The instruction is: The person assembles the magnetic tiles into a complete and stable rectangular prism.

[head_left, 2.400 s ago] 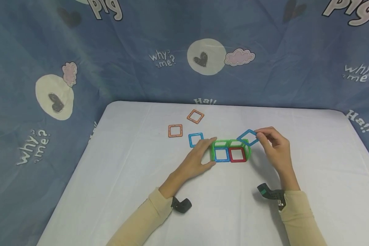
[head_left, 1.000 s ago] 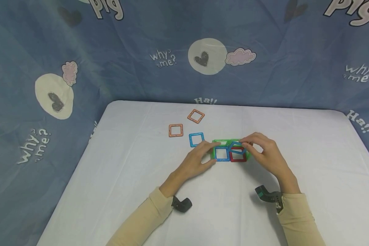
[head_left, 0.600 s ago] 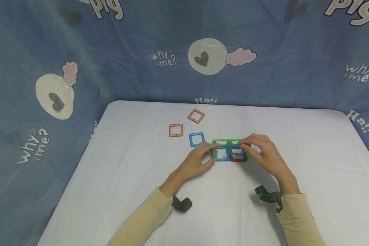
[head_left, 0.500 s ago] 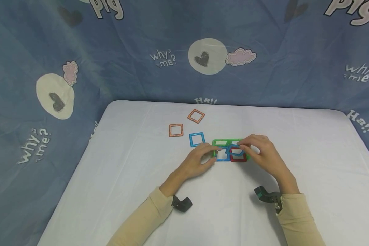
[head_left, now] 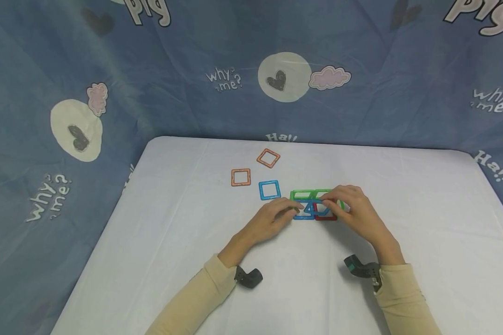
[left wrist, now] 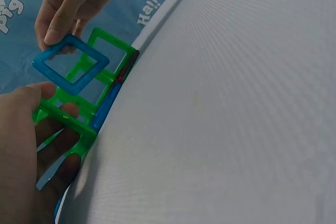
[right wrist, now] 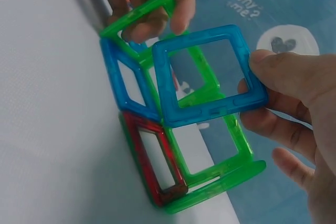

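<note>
My left hand (head_left: 272,216) grips the upright green magnetic tile (right wrist: 137,15) at the left end of a low tile structure, its fingers reaching inside. My right hand (head_left: 358,211) pinches a blue square magnetic tile (right wrist: 210,113) by one edge between thumb and fingers. That tile is tilted above the structure; in the left wrist view a gap shows below parts of it. Along the structure's front, a blue tile (right wrist: 111,69) and a red tile (right wrist: 170,158) lie side by side. Green tiles form the back, and another green tile (right wrist: 218,187) closes the right end.
Left of and behind the structure lie a loose blue tile (head_left: 270,198) and two orange tiles, one squared up (head_left: 240,184) and the other orange tile (head_left: 264,163) turned cornerwise. White cloth covers the table (head_left: 184,232). A printed blue curtain (head_left: 184,107) hangs beyond its back edge.
The right hand has brought the blue tile leftward and down from the structure's right end to over its middle, and its tilt has changed. The left hand stays at the left end, its fingers slightly shifted.
</note>
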Available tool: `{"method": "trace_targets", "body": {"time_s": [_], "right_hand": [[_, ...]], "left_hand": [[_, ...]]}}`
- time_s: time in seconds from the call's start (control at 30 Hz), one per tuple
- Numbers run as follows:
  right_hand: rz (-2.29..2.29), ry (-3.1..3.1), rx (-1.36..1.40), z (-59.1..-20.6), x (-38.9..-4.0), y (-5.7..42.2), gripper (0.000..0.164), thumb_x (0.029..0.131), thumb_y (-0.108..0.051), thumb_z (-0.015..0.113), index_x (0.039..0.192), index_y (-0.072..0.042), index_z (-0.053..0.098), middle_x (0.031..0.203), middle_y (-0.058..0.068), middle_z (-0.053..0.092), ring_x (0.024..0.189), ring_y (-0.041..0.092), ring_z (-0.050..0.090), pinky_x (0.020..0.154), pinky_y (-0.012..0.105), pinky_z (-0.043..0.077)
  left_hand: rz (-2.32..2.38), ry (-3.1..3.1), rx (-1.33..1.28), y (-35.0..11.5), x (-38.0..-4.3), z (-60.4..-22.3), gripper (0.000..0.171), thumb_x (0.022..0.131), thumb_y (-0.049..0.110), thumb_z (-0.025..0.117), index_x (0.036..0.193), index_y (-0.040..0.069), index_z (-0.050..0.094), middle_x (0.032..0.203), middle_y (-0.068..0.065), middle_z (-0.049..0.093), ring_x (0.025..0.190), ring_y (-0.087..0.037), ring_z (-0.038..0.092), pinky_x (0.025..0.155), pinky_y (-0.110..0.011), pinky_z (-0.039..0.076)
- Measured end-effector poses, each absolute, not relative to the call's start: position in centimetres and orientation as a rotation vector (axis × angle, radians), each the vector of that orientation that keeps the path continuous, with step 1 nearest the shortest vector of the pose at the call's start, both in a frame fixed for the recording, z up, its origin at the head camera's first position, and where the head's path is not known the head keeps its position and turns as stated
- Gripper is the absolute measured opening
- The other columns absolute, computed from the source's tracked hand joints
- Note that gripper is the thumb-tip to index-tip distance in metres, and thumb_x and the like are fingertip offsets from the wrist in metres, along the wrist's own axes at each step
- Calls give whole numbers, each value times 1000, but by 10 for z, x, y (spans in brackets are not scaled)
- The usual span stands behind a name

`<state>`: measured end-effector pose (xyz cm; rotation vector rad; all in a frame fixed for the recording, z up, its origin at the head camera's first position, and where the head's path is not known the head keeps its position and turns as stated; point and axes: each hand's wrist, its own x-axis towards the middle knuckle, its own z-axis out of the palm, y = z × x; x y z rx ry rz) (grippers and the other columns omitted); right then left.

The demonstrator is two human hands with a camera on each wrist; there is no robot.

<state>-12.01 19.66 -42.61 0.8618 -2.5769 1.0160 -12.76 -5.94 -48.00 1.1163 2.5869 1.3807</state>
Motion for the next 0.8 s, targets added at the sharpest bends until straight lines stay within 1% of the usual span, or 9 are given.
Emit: {"method": "trace_targets", "body": {"time_s": [0.13,0.3,0.6,0.8], "right_hand": [[1013,-2570,871,-428,-120,196,22,79,-4,73,97,-16,70,88,-10,67,95,13,58,100,44,35],[1027,-2559,874,-430,-121,194,23,78,-1,73,96,-14,70,86,-8,68,96,18,58,101,48,35],[1020,-2617,860,-431,-119,191,18,82,-6,71,97,-16,70,90,-7,69,103,21,56,102,48,34],[1025,-2625,895,-430,-117,190,19,81,-5,71,98,-14,70,92,-5,70,101,21,58,102,47,33]], "left_hand": [[1375,2589,1102,-60,-127,-480,29,101,32,40,122,22,58,112,6,64,112,-4,55,101,-27,45],[1359,2590,1087,-60,-127,-480,29,101,33,40,122,23,58,115,5,64,116,-5,54,104,-28,43],[1390,2551,1068,-59,-128,-481,29,101,34,40,121,22,58,103,10,66,107,-2,57,100,-26,45],[1406,2538,1060,-58,-129,-482,28,101,31,41,124,22,56,106,7,67,110,-2,57,103,-27,44]]}}
